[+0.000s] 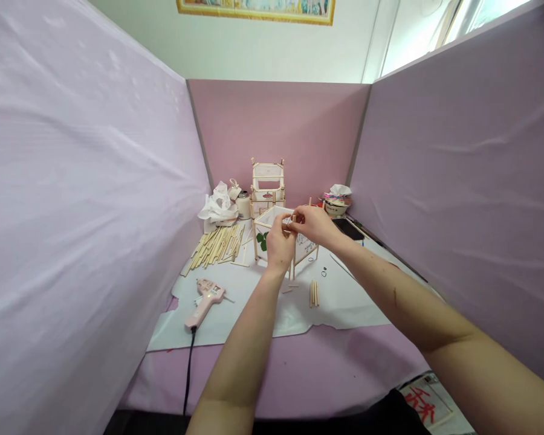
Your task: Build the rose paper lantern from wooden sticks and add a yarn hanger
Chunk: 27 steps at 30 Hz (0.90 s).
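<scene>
A box-shaped frame of wooden sticks with white panels [305, 246] stands on the white sheet; a green leaf shape [262, 241] shows on its left panel. At its near top corner, my left hand [281, 243] has its fingers closed around the stick joint. My right hand [315, 223] meets it there from the right, thumb and fingers pinched together. Something thin and dark shows between the fingertips, too small to name. Both hands cover part of the frame's top edge. Small dark rings [324, 272] lie to the right of the frame.
A pink glue gun [207, 302] with a black cord lies front left. Loose sticks [216, 244] are piled behind it; several short sticks [314, 293] lie front right. A taller stick structure [268, 175], a jar [243, 205] and a bowl [336, 208] stand behind. Panels enclose three sides.
</scene>
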### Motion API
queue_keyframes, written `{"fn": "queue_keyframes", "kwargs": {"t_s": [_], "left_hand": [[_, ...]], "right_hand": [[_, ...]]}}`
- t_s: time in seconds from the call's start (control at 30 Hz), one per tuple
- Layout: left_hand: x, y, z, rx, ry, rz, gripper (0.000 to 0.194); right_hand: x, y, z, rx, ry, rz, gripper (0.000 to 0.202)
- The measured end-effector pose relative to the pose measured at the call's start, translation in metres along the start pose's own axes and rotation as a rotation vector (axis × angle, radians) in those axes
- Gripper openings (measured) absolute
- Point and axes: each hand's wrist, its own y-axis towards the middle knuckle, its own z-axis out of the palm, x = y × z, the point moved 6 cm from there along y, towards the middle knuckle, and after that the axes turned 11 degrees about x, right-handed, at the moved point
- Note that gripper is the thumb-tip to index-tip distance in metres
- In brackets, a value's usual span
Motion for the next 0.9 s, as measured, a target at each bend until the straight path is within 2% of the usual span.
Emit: {"fn": "queue_keyframes", "kwargs": {"t_s": [0.13,0.23,0.33,0.43,0.53,0.67,0.8,0.9], "left_hand": [[0.002,0.001,0.000,-0.003,-0.001,0.015,0.035],[0.004,0.003,0.001,0.004,0.001,0.019,0.039],[0.005,0.004,0.002,0.001,0.004,0.035,0.038],[0.007,0.005,0.001,-0.013,0.015,0.019,0.034],[0.011,0.007,0.000,-0.013,0.022,-0.019,0.025],[0.013,0.008,-0.003,0.000,0.033,-0.063,0.017],[0.013,0.008,-0.004,0.017,0.024,-0.052,0.030],[0.012,0.009,-0.003,0.028,0.040,-0.031,0.028]], "right_hand": [[-0.009,-0.018,0.006,-0.122,0.207,0.059,0.008],[-0.013,-0.025,0.008,-0.122,0.282,0.066,0.009],[-0.012,-0.032,0.000,-0.120,0.424,0.002,0.010],[-0.015,-0.043,-0.017,-0.259,0.648,-0.076,0.017],[-0.028,-0.051,-0.024,-0.372,0.759,-0.061,0.019],[-0.046,-0.048,-0.013,-0.381,0.750,-0.015,0.018],[-0.058,-0.039,-0.001,-0.352,0.623,-0.046,0.022],[-0.085,-0.032,0.001,-0.428,0.596,0.007,0.021]]}}
